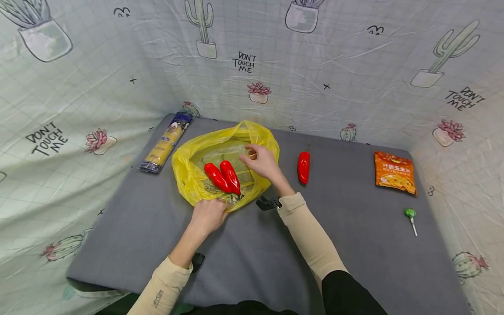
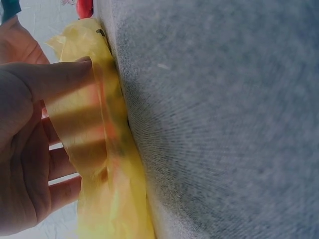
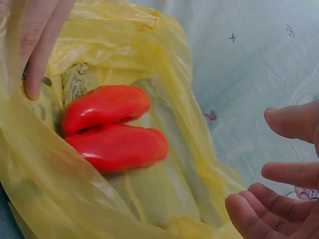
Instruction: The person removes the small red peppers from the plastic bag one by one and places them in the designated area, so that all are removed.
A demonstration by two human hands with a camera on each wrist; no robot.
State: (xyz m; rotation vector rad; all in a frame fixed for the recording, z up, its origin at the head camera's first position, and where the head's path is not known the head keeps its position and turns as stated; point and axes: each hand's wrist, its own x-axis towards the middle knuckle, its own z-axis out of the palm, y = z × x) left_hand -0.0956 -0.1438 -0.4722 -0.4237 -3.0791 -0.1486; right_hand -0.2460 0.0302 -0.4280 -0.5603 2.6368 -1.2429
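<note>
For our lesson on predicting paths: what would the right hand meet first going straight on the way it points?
Probably the left side of the yellow plastic bag, though depth is unclear: the right hand might clear the rim.

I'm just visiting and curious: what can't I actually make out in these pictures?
Left wrist view: the red peppers inside the yellow bag; its wall leaves only blurred reddish patches.
Left wrist view: most of a red thing, cut off by the top edge.
Right wrist view: the rest of the right hand, cut off by the right edge.
Head view: the smaller print on the orange packet, too small to read.
</note>
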